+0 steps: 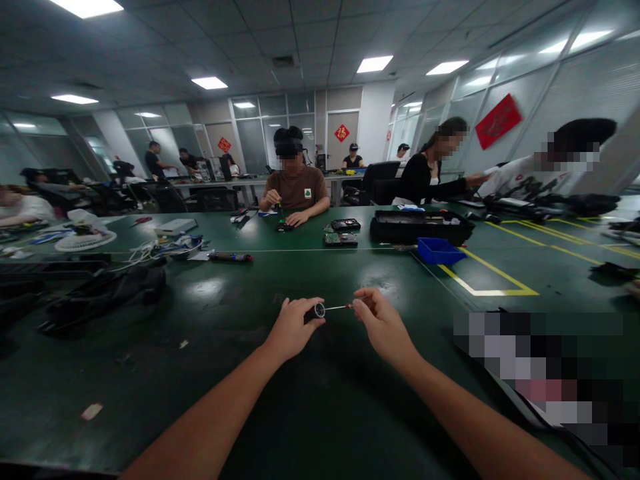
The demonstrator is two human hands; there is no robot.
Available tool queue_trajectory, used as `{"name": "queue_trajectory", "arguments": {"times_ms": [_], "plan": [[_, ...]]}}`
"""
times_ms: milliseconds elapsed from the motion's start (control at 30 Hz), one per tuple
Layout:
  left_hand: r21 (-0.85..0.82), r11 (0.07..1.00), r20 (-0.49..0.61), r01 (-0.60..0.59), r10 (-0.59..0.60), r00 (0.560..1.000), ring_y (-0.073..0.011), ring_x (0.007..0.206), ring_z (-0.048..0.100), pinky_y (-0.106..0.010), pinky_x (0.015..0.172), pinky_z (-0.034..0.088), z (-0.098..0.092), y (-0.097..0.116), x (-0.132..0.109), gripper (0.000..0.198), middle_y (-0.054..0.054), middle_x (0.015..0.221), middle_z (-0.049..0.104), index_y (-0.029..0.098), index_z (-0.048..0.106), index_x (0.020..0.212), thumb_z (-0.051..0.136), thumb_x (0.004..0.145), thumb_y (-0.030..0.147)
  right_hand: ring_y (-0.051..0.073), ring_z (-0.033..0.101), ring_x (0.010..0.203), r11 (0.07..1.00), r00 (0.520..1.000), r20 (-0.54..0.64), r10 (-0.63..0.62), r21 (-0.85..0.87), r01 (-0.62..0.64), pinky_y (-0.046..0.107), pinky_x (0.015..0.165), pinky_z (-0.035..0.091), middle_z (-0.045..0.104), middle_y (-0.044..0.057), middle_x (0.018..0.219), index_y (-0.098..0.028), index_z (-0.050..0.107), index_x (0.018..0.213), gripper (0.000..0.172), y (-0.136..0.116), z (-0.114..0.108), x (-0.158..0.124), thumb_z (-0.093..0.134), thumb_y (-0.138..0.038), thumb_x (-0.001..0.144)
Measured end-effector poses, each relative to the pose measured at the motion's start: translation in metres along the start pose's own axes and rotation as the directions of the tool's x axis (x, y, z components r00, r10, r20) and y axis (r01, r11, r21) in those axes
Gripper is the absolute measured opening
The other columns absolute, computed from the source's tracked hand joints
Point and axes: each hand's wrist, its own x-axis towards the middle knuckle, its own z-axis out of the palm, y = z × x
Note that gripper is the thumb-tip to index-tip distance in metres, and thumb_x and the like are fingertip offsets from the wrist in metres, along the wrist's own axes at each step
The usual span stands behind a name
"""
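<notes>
Between the two hands, a small black cylindrical piece (319,311) sits pinched in the closed fingers of the left hand (293,328). A thin metal rod (336,308) runs from it to the right hand (383,325), whose fingertips pinch its far end. Both are held just above the dark green table (225,387). A red diamond sign (341,133) with a gold character hangs on the office's far wall.

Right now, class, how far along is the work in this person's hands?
Done: the left hand holds the small black cylinder above the green table. In hand: the right hand pinches a thin screwdriver, its tip at the cylinder's end. Left: likely the turning itself; whether any screw is seated is too small to tell.
</notes>
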Motion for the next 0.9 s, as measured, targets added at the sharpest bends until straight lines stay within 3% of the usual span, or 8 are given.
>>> {"name": "queue_trajectory", "arguments": {"times_ms": [100, 200, 267, 400, 533, 900], "plan": [[-0.014, 1.000, -0.013, -0.005, 0.005, 1.000, -0.0244, 0.119, 0.056, -0.057, 0.116, 0.023, -0.002, 0.002, 0.000, 0.037, -0.004, 0.124, 0.065, 0.029, 0.060, 0.126, 0.064, 0.090, 0.025, 0.020, 0.063, 0.080, 0.963, 0.997, -0.023, 0.078, 0.262, -0.069, 0.036, 0.077, 0.050, 0.068, 0.004, 0.086, -0.021, 0.066, 0.095, 0.030, 0.006, 0.004, 0.004, 0.068, -0.047, 0.081], [-0.022, 0.998, 0.005, -0.052, 0.052, 0.999, -0.0230, 0.119, 0.056, -0.057, 0.118, 0.018, -0.003, 0.001, 0.000, 0.036, -0.002, 0.123, 0.065, 0.032, 0.060, 0.125, 0.063, 0.090, 0.024, 0.018, 0.060, 0.068, 0.799, 0.967, 0.019, 0.256, 0.558, -0.223, 0.036, 0.073, 0.052, 0.064, 0.002, 0.074, -0.020, 0.066, 0.083, 0.031, 0.011, 0.005, 0.009, 0.073, -0.049, 0.075], [-0.010, 0.999, 0.020, -0.049, 0.050, 0.999, -0.0230, 0.120, 0.054, -0.059, 0.118, 0.015, -0.003, -0.001, 0.000, 0.036, -0.002, 0.123, 0.064, 0.033, 0.060, 0.125, 0.063, 0.090, 0.024, 0.016, 0.057, 0.063, 0.754, 0.950, 0.012, 0.313, 0.606, -0.255, 0.034, 0.070, 0.053, 0.061, 0.001, 0.070, -0.020, 0.064, 0.077, 0.029, 0.015, 0.004, 0.012, 0.076, -0.047, 0.073], [-0.001, 1.000, 0.047, -0.013, 0.013, 0.999, -0.0242, 0.121, 0.054, -0.062, 0.117, 0.016, -0.001, -0.006, 0.000, 0.037, -0.003, 0.123, 0.064, 0.033, 0.059, 0.127, 0.062, 0.091, 0.026, 0.018, 0.060, 0.069, 0.857, 0.968, -0.086, 0.237, 0.487, -0.167, 0.034, 0.070, 0.054, 0.065, 0.004, 0.078, -0.020, 0.065, 0.082, 0.031, 0.017, 0.003, 0.012, 0.074, -0.049, 0.075], [0.000, 1.000, 0.040, -0.026, 0.026, 0.999, -0.0246, 0.121, 0.053, -0.061, 0.117, 0.016, -0.001, -0.005, 0.000, 0.039, -0.003, 0.124, 0.063, 0.033, 0.057, 0.129, 0.063, 0.091, 0.027, 0.021, 0.065, 0.076, 0.926, 0.984, -0.070, 0.161, 0.355, -0.126, 0.038, 0.076, 0.055, 0.068, 0.006, 0.085, -0.020, 0.066, 0.090, 0.036, 0.012, 0.004, 0.007, 0.068, -0.055, 0.080], [-0.015, 1.000, 0.041, -0.014, 0.015, 0.999, -0.0249, 0.115, 0.057, -0.059, 0.116, 0.019, 0.001, -0.001, -0.001, 0.038, -0.004, 0.117, 0.066, 0.032, 0.060, 0.127, 0.066, 0.089, 0.029, 0.022, 0.066, 0.078, 0.987, 0.999, -0.037, 0.023, 0.161, -0.017, 0.038, 0.077, 0.052, 0.070, 0.006, 0.084, -0.019, 0.065, 0.093, 0.039, 0.004, 0.003, 0.002, 0.061, -0.058, 0.085]]}}
